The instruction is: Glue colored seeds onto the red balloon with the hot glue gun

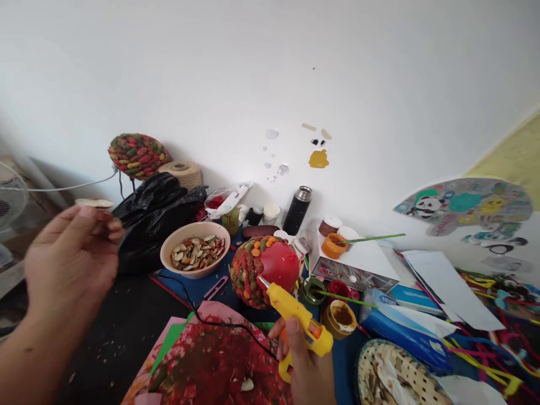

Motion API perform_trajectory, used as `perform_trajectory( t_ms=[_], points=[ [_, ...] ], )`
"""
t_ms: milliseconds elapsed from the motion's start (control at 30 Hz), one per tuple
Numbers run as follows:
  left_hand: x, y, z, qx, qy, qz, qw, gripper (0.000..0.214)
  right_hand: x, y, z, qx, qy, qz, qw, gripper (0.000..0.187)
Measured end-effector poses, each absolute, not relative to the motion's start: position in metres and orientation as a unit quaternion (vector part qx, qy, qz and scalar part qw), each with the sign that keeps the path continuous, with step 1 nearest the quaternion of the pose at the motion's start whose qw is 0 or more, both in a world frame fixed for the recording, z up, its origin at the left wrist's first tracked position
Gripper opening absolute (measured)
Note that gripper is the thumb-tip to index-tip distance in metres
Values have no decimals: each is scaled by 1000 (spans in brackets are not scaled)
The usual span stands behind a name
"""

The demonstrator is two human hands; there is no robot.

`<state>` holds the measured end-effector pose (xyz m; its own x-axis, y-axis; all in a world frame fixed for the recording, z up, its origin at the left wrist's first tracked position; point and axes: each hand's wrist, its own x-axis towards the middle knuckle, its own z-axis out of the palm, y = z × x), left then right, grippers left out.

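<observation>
My left hand (73,264) is raised at the left, with thumb and fingers pinching a pale, flat shell piece (95,203). My right hand (306,357) is closed around the handle of a yellow hot glue gun (297,318). Its nozzle points at a red ball (283,264), touching or very near the surface; I cannot tell which. Rows of brown, green and orange painted pieces cover the ball's left side, while its upper right is bare red. Left of the ball stands a pink bowl (166,264) of similar shell pieces (198,253).
A paint-stained sheet (211,360) lies in front, crossed by the gun's black cord (219,324). Paint jars (340,320) stand at right, near a wicker basket (422,368) and a blue packet (405,337). Behind are a black bag (147,225), a flask (297,211) and a covered ball (138,156).
</observation>
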<state>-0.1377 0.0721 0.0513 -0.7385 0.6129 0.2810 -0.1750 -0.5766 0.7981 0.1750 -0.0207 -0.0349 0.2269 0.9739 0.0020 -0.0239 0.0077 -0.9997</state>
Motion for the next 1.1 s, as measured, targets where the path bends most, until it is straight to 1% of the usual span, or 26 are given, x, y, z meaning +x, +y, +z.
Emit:
perform_trajectory(
  t_ms=[100, 167, 200, 233, 300, 400, 500, 600, 833, 1100],
  points=[
    [-137, 70, 60, 350, 434, 809, 185, 33, 174, -21, -29, -543, -406, 454, 579, 75],
    [-122, 67, 56, 447, 480, 736, 171, 24, 174, -20, -29, -540, -404, 447, 587, 76],
    [-112, 66, 54, 526, 493, 675, 156, 17, 174, -19, -30, -538, -405, 443, 592, 76],
    [-102, 67, 51, 609, 478, 620, 127, 12, 175, -17, -33, -536, -406, 439, 596, 75],
    [-83, 70, 48, 743, 409, 527, 57, 8, 178, -13, -40, -531, -407, 433, 604, 75],
    [-63, 81, 46, 842, 314, 438, -25, 12, 183, -6, -53, -524, -393, 437, 617, 73],
    [-52, 91, 45, 868, 295, 391, -87, 15, 185, -4, -56, -522, -365, 447, 628, 72],
    [-46, 95, 45, 882, 281, 357, -122, 17, 183, -8, -45, -519, -365, 446, 631, 74],
    [-34, 105, 46, 907, 262, 309, -114, 18, 175, -14, -16, -537, -347, 447, 626, 79],
    [-31, 112, 50, 924, 250, 258, -134, 24, 177, -15, -22, -529, -369, 446, 620, 77]
  ],
)
